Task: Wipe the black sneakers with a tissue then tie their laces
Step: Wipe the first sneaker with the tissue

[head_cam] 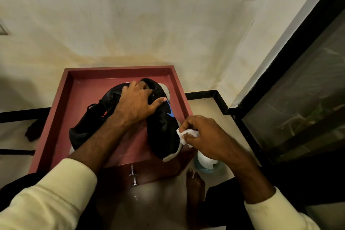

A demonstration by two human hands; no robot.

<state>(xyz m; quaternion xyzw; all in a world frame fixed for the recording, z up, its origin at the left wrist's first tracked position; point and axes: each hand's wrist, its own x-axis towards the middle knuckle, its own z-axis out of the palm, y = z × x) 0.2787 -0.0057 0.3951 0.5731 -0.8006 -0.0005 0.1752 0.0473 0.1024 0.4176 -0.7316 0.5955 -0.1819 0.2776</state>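
Right hand [203, 134]: pinches a crumpled white tissue [187, 133] and presses it low on the outer side of the right sneaker [162, 129], near the pale sole.
Left hand [138, 102]: grips the same sneaker at its collar, with the fingers curled over the opening and the thumb stretched along the side.
Right sneaker's axis: runs far to near, with the opening at the far end and the toe toward the person; the blue logo faces right.
Left sneaker [87, 127]: lies diagonally, near-left to far-right, under the left forearm; its laces are showing.
Count: two black sneakers, one tissue wad, one tissue roll [206, 160], two hands.
Edges: both sneakers sit on a red-brown bench [84, 87] with a raised rim at the left, far and right sides; the right sneaker's toe reaches the near right corner.
Room: bare bench surface shows left of and beyond the sneakers. The wall [168, 15] is just behind and a black-framed glass door [298, 99] is to the right. The roll stands on the floor [205, 106] just beside the bench.
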